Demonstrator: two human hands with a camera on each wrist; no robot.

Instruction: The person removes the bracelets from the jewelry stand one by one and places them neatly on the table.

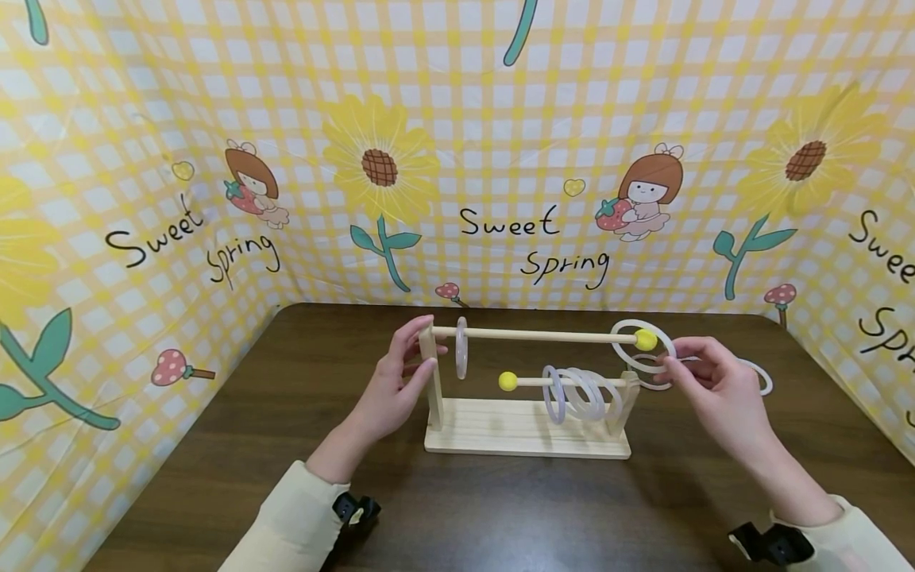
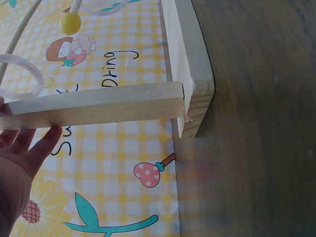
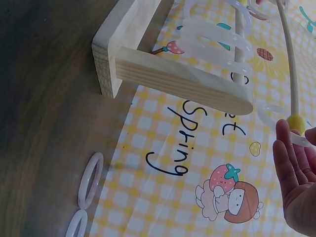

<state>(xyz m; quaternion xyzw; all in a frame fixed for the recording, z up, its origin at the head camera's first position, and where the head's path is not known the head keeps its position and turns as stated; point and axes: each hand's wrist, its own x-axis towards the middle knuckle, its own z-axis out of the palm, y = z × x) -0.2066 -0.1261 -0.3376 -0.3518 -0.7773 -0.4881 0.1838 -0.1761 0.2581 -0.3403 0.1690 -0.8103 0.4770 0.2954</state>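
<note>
A wooden stand point(image 1: 529, 429) carries two horizontal rods with yellow ball ends. My left hand point(image 1: 403, 377) grips the top of its tall left post point(image 2: 94, 104), thumb on one side and fingers on the other. In my right hand point(image 1: 718, 393) a white ring point(image 1: 622, 324) is pinched between thumb and fingers. That ring surrounds the yellow ball point(image 1: 646, 340) at the right end of the upper rod point(image 1: 543, 335). One pale ring point(image 1: 461, 349) hangs on this rod near the left post. Several translucent rings point(image 1: 556, 395) hang on the lower rod point(image 1: 532, 382).
Behind the stand's right end, loose rings point(image 3: 90, 180) lie on the dark wooden table point(image 1: 457, 508), partly hidden by my right hand in the head view. A yellow checked cloth point(image 1: 457, 159) with printed flowers encloses the table at the back and sides.
</note>
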